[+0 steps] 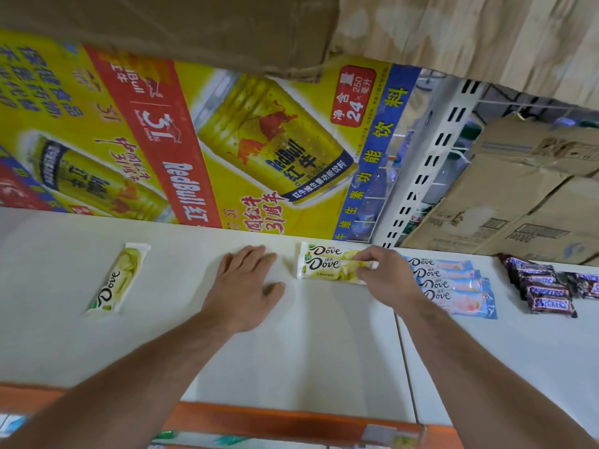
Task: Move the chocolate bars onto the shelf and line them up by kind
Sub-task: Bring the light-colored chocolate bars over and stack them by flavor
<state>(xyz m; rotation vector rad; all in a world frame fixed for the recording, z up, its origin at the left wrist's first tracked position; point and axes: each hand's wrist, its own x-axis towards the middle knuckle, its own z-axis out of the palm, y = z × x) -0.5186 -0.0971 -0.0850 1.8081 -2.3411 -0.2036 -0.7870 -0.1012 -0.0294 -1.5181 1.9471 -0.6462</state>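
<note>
Two yellow-white foil Dove bars (324, 265) on white shelf (324, 345), right hand (387, 275) fingers pinching the nearer bar's end, left hand (246, 286) flat, fingers straight, beside them

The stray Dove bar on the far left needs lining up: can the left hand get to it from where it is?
Probably yes. The left hand lies flat and empty on the shelf, with only bare shelf between it and the stray Dove bar to its left.

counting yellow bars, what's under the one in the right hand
Under the held bar lies a second yellow bar, its far strip showing. The right hand covers both right ends; the rest is hidden.
</note>
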